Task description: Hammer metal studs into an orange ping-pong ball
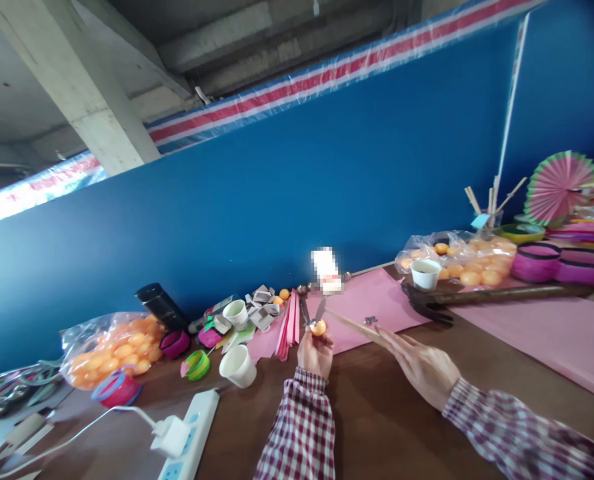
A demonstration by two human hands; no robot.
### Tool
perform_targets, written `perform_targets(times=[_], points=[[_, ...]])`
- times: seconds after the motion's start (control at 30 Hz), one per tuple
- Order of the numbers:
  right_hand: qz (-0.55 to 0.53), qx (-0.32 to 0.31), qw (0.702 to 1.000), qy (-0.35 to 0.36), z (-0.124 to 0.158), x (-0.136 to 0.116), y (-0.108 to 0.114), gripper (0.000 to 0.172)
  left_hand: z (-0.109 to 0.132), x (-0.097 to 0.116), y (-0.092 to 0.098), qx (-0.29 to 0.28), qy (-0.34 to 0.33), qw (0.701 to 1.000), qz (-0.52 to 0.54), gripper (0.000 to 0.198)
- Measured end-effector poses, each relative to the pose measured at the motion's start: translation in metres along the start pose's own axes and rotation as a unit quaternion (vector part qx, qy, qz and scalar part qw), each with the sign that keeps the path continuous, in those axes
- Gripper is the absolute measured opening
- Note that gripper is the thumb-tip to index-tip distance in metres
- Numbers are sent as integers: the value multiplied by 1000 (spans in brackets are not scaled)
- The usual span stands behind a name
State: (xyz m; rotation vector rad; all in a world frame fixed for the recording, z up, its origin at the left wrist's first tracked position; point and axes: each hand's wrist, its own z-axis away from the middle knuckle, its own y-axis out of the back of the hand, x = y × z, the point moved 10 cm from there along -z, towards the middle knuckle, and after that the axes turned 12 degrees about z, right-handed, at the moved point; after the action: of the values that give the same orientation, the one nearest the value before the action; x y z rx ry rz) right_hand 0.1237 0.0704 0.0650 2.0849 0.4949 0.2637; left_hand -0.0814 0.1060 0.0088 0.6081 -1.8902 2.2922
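My left hand (315, 352) is raised over the brown table (387, 413), fingers closed round a small orange ball (319, 327) at the fingertips. A metal spoon-like tool (304, 308) stands up just behind that ball. My right hand (421, 365) is closed on thin wooden chopsticks (353, 325), whose tips reach left to the ball. Both sleeves are red-and-white checked.
Bags of orange balls lie at the left (107, 348) and back right (469, 261). White paper cups (238, 366), pink paper sheets (367, 303), coloured plastic rings (195, 365), a power strip (189, 437), a black bottle (161, 305) and paper fans (561, 187) crowd the table along the blue wall.
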Motion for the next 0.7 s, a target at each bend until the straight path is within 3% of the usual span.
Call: perform_targets(times=[0.17, 0.3, 0.43, 0.7], points=[[53, 25, 996, -71, -5, 23, 12, 45, -5, -1, 21, 75, 7, 997, -20, 16], [106, 41, 984, -136, -5, 56, 20, 48, -8, -1, 26, 89, 7, 995, -36, 17], [143, 11, 977, -155, -2, 80, 15, 50, -5, -1, 24, 96, 6, 994, -47, 18], [219, -20, 966, -134, -4, 80, 12, 50, -5, -1, 21, 79, 10, 996, -40, 16]])
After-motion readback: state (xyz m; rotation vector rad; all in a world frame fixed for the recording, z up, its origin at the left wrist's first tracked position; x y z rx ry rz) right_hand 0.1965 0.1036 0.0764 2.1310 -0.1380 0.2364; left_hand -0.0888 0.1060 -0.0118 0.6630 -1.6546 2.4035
